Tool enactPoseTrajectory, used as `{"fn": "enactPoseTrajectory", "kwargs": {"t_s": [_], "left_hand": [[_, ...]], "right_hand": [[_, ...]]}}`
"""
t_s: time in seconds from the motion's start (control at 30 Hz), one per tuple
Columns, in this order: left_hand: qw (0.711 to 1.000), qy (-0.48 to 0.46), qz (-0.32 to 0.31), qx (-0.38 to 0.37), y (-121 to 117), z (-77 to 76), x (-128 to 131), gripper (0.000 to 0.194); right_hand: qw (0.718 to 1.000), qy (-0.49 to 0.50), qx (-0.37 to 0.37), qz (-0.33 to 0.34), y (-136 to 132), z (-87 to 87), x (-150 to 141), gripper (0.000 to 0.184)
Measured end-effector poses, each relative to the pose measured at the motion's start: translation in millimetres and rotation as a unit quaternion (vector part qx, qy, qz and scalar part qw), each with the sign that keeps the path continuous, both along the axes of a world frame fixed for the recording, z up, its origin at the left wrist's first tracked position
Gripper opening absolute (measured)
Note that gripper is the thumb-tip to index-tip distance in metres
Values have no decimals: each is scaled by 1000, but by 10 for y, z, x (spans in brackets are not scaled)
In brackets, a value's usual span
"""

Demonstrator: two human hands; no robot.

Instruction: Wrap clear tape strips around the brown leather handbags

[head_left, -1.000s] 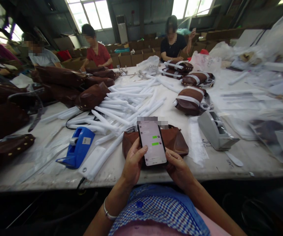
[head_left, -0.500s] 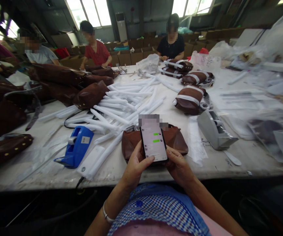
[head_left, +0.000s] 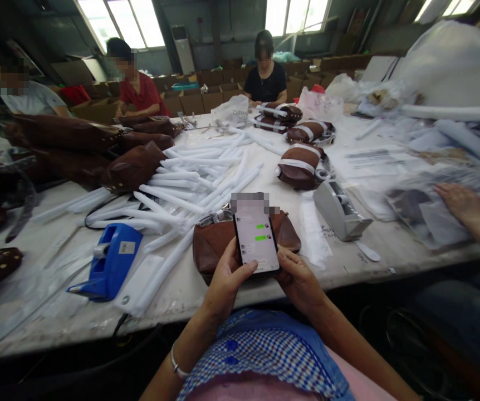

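Note:
A smartphone (head_left: 256, 239) with a lit chat screen is held upright between both hands, over the table's front edge. My left hand (head_left: 226, 278) grips its left side, thumb lying on the lower part of the screen. Closed round the lower right corner is my right hand (head_left: 299, 278). Behind the phone lies a brown handbag (head_left: 210, 248), its middle hidden by the phone. A blue tape dispenser (head_left: 112, 262) stands to the left of the bag, and a grey tape dispenser (head_left: 340, 211) to the right.
White padded tubes (head_left: 185, 184) cover the table's middle. Brown bags (head_left: 131, 164) are piled at left; wrapped bags (head_left: 300, 166) sit beyond the grey dispenser. A co-worker's hand (head_left: 461, 200) rests on plastic at right. Several people work across the table (head_left: 265, 167).
My view has turned to the right, so the table's contents appear further left. The co-worker's hand at right shows more fully. Both my hands still hold the smartphone.

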State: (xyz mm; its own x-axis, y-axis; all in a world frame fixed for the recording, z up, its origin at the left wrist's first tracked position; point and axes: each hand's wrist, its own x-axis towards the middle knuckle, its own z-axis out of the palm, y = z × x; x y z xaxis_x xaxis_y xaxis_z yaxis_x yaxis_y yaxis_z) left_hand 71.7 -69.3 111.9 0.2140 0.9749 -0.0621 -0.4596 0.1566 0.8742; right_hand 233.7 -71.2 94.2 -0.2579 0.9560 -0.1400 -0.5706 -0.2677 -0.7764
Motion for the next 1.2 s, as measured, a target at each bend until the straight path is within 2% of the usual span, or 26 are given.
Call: {"fn": "enactPoseTrajectory", "kwargs": {"t_s": [0.13, 0.27, 0.43, 0.67, 0.93, 1.2], "left_hand": [[1000, -8, -20, -3, -50, -1, 30, 61], [999, 16, -29, 6, -126, -36, 75, 67], [999, 41, -4, 7, -230, -97, 169, 75], [998, 64, 1, 3, -344, -101, 238, 74], [997, 69, -25, 16, -365, -181, 192, 71], [996, 91, -8, 17, -338, -230, 144, 72]], "right_hand": [[1000, 7, 3, -11, -59, -39, 38, 32], [1000, 11, 10, -17, -117, -80, 74, 34], [1000, 11, 12, -7, -201, -101, 138, 36], [1000, 20, 17, -14, -305, -150, 186, 35], [999, 23, 18, -19, -353, -220, 185, 36], [1000, 19, 19, -14, -293, -307, 140, 34]]}}
